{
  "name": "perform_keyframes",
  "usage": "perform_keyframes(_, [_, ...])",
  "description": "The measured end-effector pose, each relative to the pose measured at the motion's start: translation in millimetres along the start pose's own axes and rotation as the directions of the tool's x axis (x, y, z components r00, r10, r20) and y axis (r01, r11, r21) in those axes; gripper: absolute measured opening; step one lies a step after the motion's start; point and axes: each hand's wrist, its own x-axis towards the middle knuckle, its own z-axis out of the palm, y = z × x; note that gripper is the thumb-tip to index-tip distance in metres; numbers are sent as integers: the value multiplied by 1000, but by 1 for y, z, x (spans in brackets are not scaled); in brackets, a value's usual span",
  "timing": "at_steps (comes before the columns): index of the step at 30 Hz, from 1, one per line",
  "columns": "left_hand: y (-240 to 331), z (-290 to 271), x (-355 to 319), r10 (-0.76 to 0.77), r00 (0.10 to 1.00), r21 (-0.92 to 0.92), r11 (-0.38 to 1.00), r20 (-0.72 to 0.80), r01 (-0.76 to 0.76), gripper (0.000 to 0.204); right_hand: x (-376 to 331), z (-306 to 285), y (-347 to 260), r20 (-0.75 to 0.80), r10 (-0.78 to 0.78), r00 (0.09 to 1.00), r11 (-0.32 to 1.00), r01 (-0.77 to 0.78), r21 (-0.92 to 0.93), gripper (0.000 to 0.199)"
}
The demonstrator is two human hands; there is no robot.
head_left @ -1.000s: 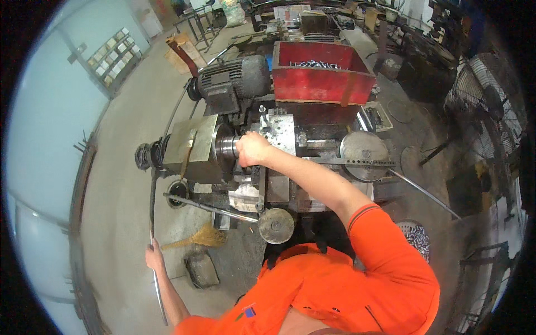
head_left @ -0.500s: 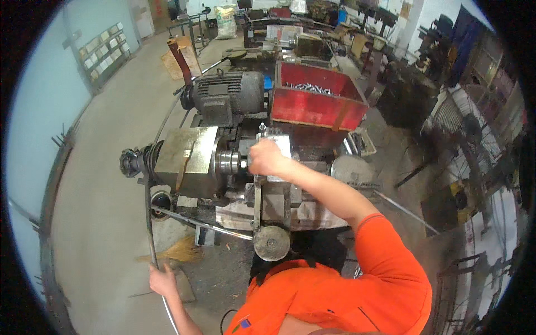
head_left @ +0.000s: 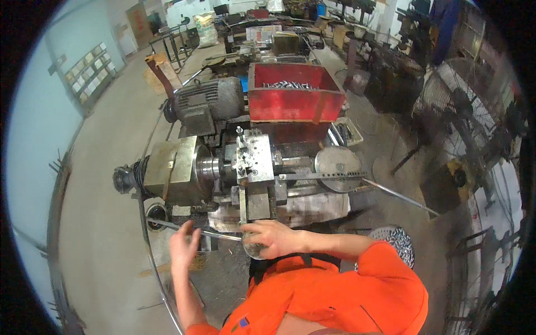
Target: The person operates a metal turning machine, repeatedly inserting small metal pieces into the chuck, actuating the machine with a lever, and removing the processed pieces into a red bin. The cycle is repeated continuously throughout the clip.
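1. The right hand (head_left: 272, 238) is closed over a small round handwheel (head_left: 254, 249) at the near edge of a metal lathe (head_left: 245, 173); the wheel is mostly hidden under the fingers, so a loose grip there could slip off it
2. The left hand (head_left: 183, 247) is open, fingers spread, just beside a thin steel rod (head_left: 190, 229) that runs across in front of the machine; whether it touches the rod is unclear. A snag on the rod's end seems possible
3. Just beyond the right hand sits the grey tool block (head_left: 254, 159), with the spindle (head_left: 207, 167) to its left; if that turns, the orange sleeve (head_left: 357, 268) could be caught
4. Further off, past the block, a red bin (head_left: 293, 103) holds metal pieces; these look sharp and could cut bare skin
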Motion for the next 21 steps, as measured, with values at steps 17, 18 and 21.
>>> perform_keyframes(17, [-51,121,66,-117,883,-141,969,455,202,13,-431,44,47,-330,929,-168,-125,-981,147,35])
perform_keyframes(18, [-40,123,63,-109,902,-157,969,417,189,14,-457,43,52,-401,892,-211,-174,-977,125,33])
perform_keyframes(21, [-45,120,68,-165,874,-121,962,456,245,18,-500,32,76,-533,800,-275,-258,-960,110,26])
